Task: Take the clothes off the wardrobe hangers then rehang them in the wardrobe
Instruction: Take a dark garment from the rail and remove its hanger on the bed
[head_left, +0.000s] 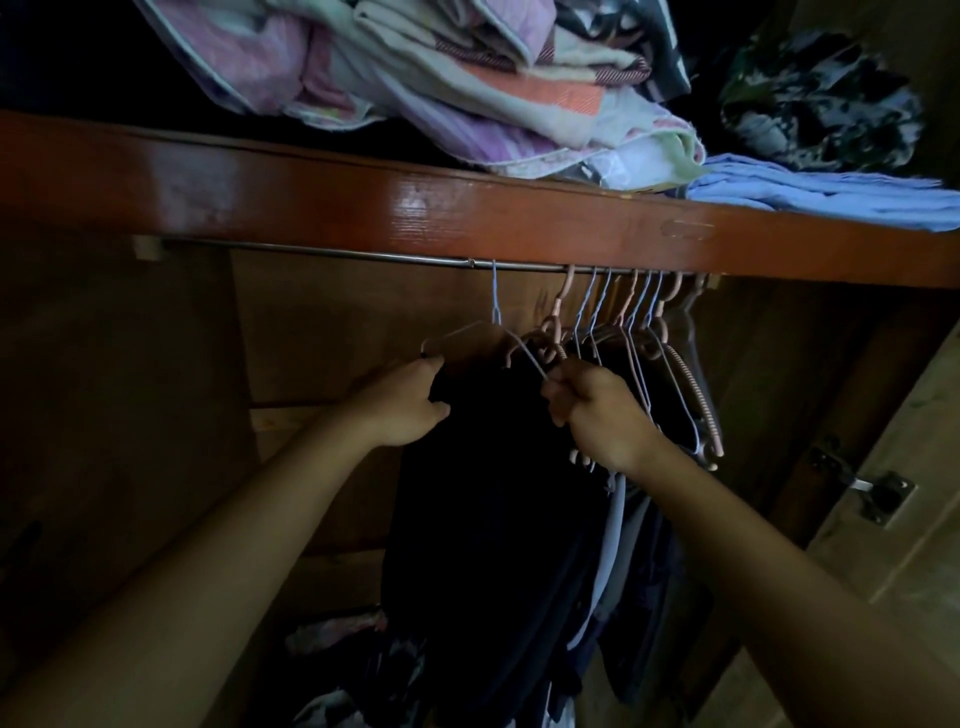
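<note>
Right now I have both hands up inside the wardrobe, just under the metal rail (322, 253). My left hand (410, 402) has its fingers curled round the upper left edge of the dark garment (493, 493), gripping the cloth where it meets the left end of the wire hanger (485, 332). My right hand (597, 410) is closed too, pinching the hanger's right arm between thumb and fingers. That hanger's hook sits on the rail above and between my hands, and the garment hangs down below them. Just right of my right hand a tight bunch of other hangers (644, 322), pink and pale blue, crowds the rail with more clothes beneath. Above both hands, the wooden shelf (415, 208) carries folded bedding (467, 88).
</note>
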